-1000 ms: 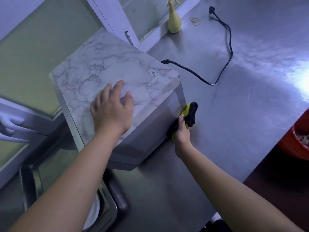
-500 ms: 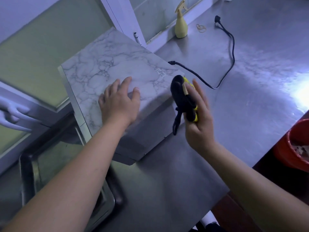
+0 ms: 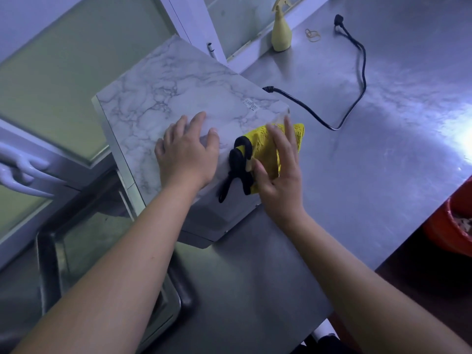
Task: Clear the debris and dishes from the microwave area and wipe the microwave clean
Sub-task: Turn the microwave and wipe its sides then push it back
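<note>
One microwave (image 3: 176,98), its top covered in a grey-veined marble pattern, is being shown standing at an angle on the steel bench (image 3: 383,169), left of the frame's centre. Two bare hands are being held against it. The left hand (image 3: 186,157) is being laid flat on the near part of the top, its fingers (image 3: 198,121) straight and slightly spread, gripping nothing. The right hand (image 3: 278,180) is being pressed against the microwave's right side at its upper edge, with one yellow cloth (image 3: 260,145) trapped between palm and casing. The right fingers (image 3: 288,134) are being kept straight and close together over the cloth rather than curled round it. The cloth's black trim and one black loop (image 3: 238,164) are being left hanging beside the right thumb.

One black power cord (image 3: 358,72) is being shown running from the microwave's back corner across the bench, with its one plug (image 3: 338,19) lying loose in the upper right. One pale yellow spray bottle (image 3: 281,34) is being shown upright at the top centre beside the window frame, with a small cluster of rubber bands (image 3: 313,35) just to its right; their number cannot be told. One red basin (image 3: 447,231) is being cut off by the right edge. One steel sink (image 3: 48,264) is being shown in the lower left.
</note>
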{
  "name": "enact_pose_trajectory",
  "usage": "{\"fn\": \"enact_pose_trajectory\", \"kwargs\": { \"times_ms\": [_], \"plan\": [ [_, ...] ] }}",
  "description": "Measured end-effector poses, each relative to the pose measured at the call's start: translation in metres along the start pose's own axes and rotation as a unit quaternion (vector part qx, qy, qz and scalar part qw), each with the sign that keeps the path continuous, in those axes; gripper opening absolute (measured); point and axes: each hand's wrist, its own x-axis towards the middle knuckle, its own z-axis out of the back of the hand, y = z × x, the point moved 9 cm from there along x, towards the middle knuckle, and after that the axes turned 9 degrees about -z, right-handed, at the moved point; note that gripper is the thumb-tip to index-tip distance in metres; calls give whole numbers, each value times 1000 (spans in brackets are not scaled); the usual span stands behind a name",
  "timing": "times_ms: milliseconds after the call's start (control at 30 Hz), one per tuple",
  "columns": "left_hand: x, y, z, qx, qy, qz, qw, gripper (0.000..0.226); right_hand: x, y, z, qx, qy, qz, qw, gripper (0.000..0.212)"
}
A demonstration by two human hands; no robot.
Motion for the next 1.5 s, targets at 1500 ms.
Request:
{"fn": "enact_pose_trajectory", "kwargs": {
  "times_ms": [1500],
  "plan": [
    [2, 1, 1, 8, -11, 3, 1000, 51, -100, -154, -85, 206, -202, -539, 791, 53]
  ]
}}
